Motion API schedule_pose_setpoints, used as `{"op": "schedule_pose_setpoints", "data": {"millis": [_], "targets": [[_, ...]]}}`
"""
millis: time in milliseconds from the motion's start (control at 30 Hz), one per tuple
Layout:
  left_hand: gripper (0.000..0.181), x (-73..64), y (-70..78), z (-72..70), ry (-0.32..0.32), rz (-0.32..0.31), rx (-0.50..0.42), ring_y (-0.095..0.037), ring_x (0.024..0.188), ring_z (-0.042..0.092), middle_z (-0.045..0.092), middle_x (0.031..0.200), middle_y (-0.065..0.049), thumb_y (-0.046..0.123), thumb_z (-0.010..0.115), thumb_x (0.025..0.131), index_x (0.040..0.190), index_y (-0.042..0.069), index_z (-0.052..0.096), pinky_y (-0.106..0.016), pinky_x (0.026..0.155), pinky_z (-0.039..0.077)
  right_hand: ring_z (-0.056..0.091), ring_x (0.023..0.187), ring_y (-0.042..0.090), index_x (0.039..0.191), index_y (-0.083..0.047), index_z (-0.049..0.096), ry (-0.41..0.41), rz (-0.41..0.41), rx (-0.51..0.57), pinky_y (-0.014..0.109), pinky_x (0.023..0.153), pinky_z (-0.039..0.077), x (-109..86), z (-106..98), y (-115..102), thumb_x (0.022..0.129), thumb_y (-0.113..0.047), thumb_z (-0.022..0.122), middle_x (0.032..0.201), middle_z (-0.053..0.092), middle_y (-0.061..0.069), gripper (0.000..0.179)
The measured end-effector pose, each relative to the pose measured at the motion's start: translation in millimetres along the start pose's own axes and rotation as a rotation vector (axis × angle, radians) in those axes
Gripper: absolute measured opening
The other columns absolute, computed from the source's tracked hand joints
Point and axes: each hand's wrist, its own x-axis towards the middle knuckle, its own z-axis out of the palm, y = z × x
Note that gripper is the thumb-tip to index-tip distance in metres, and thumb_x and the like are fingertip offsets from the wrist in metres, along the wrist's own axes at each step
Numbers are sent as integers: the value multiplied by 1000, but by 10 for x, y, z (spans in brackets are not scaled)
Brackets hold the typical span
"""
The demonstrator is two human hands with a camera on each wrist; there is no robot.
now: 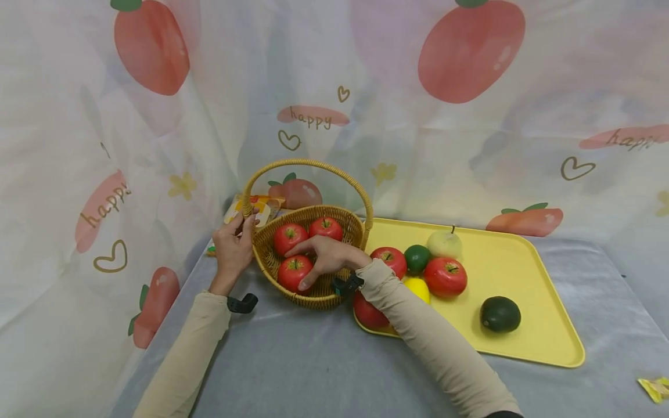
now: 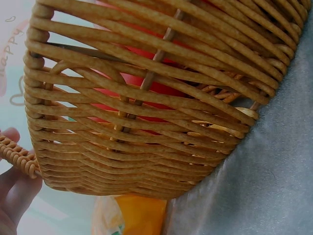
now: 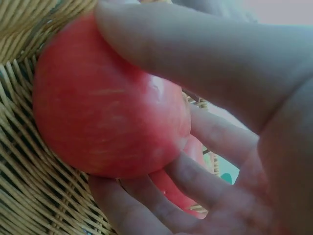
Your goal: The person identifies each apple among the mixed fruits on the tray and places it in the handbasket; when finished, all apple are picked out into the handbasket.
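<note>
A woven wicker basket point(image 1: 316, 302) with a tall arched handle point(image 1: 308, 162) stands on the grey cloth. My left hand point(image 1: 232, 247) pinches the foot of that handle at its left side. Inside the basket lie three red apples; my right hand point(image 1: 331, 255) reaches in from the right. Its thumb and fingers curl round the front apple point(image 3: 107, 107), which rests against the wicker. The other two, a back left apple point(image 1: 289, 237) and a back right apple point(image 1: 326, 227), sit behind it. Through the weave, red shows in the left wrist view.
Right of the basket, a yellow tray point(image 1: 543, 325) bears red apples point(image 1: 446, 277), a pale pear point(image 1: 444, 244), a green fruit point(image 1: 417, 259), a yellow fruit point(image 1: 418, 288) and a dark avocado point(image 1: 500, 314). Packets point(image 1: 269, 206) lie behind the basket; a yellow wrapper point(image 1: 654, 389) lies far right.
</note>
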Motion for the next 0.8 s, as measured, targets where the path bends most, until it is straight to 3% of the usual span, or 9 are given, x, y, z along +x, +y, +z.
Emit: {"op": "schedule_pose_setpoints", "data": {"millis": [100, 400, 567, 800], "targets": [[21, 3, 45, -15, 2, -3, 1, -54, 88, 75, 74, 106, -37, -8, 62, 103, 118, -18, 73, -2, 76, 48, 54, 131, 19, 147, -18, 66, 5, 29, -34, 38, 113, 48, -10, 20, -34, 79, -27, 97, 143, 64, 0, 75], [23, -21, -301, 23, 0, -25, 7, -46, 91, 78, 78, 110, -28, 3, 65, 105, 121, -8, 76, 0, 76, 47, 54, 133, 20, 149, -20, 64, -6, 23, -59, 38, 112, 48, -29, 18, -54, 81, -28, 95, 147, 62, 0, 75], [24, -26, -333, 12, -14, -27, -1, -41, 92, 80, 79, 111, -22, 9, 65, 106, 123, -2, 78, -2, 77, 50, 51, 135, 21, 150, -22, 62, -36, 29, -32, 40, 113, 48, -43, 6, -24, 81, -22, 94, 147, 59, 1, 77], [25, -25, -331, 12, -20, -21, -19, -42, 93, 80, 79, 112, -23, 10, 64, 107, 123, -3, 78, -3, 78, 50, 52, 135, 20, 148, -21, 63, -14, 29, -6, 39, 114, 47, -48, 5, -20, 80, -23, 96, 146, 62, -2, 76]]}}
